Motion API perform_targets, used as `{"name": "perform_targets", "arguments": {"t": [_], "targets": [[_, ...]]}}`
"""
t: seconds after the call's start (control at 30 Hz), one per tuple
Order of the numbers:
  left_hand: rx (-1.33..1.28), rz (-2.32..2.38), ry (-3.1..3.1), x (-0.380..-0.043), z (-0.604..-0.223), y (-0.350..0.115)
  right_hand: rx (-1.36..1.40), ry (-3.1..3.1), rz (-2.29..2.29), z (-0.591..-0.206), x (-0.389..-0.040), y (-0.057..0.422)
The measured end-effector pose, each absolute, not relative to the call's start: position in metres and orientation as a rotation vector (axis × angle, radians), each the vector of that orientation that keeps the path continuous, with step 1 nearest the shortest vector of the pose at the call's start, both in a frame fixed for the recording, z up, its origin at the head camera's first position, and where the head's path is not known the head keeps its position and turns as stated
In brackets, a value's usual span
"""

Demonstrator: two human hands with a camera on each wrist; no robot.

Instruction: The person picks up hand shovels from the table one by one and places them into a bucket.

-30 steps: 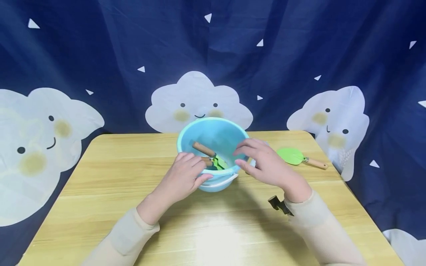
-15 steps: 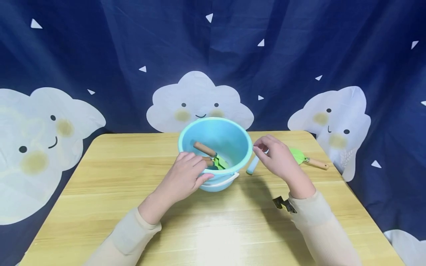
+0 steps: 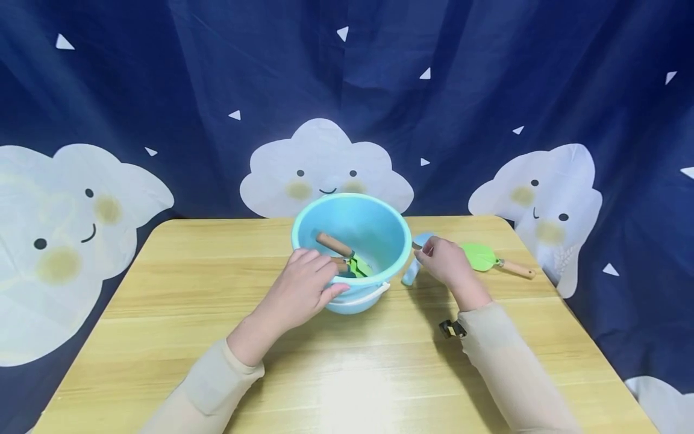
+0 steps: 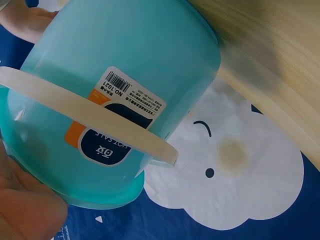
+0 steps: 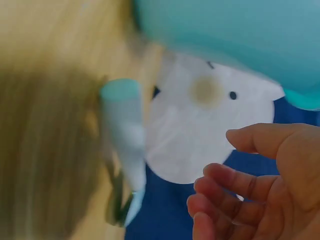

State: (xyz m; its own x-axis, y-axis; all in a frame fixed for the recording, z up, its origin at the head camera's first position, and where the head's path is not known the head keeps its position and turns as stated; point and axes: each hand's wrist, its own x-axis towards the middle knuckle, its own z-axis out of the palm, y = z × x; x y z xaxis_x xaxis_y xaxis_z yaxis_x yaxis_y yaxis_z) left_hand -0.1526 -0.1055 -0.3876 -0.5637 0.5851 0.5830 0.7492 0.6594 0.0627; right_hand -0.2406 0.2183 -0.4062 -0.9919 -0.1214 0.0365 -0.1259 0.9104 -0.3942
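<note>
A light blue bucket (image 3: pixel 352 296) stands on the table, its mouth tilted toward me. My left hand (image 3: pixel 300 283) grips its near left rim, fingers over the edge and thumb outside. In the left wrist view the white bail handle (image 4: pixel 90 110) crosses the labelled bucket wall. Inside lie a brown-handled tool (image 3: pixel 334 244) and green-headed shears (image 3: pixel 359 266), partly hidden by the hand. Right of the bucket lies a tool with a light blue handle (image 5: pixel 125 125); its kind is unclear. My right hand (image 3: pixel 446 262) hovers over it, fingers loosely bent and apart from it in the right wrist view.
A leaf-shaped green trowel (image 3: pixel 479 257) with a wooden handle lies to the right of the right hand. The wooden table (image 3: pixel 162 301) ends at a dark blue curtain (image 3: pixel 206 72) printed with clouds.
My right hand has left the bucket's right rim, moved right and come down by the blue-handled tool. The left hand has kept its grip on the rim.
</note>
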Motion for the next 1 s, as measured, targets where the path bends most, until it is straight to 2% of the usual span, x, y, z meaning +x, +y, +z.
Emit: {"name": "perform_targets", "arguments": {"t": [0.4,1.0], "targets": [[-1.041,-0.408,-2.346,-0.155,-0.388,-0.105,0.001,-3.223,0.548,-0.428,-0.254,0.221],[-1.031,-0.383,-2.363,-0.154,-0.390,-0.106,-0.125,-3.358,0.490,-0.445,-0.267,0.220]]}}
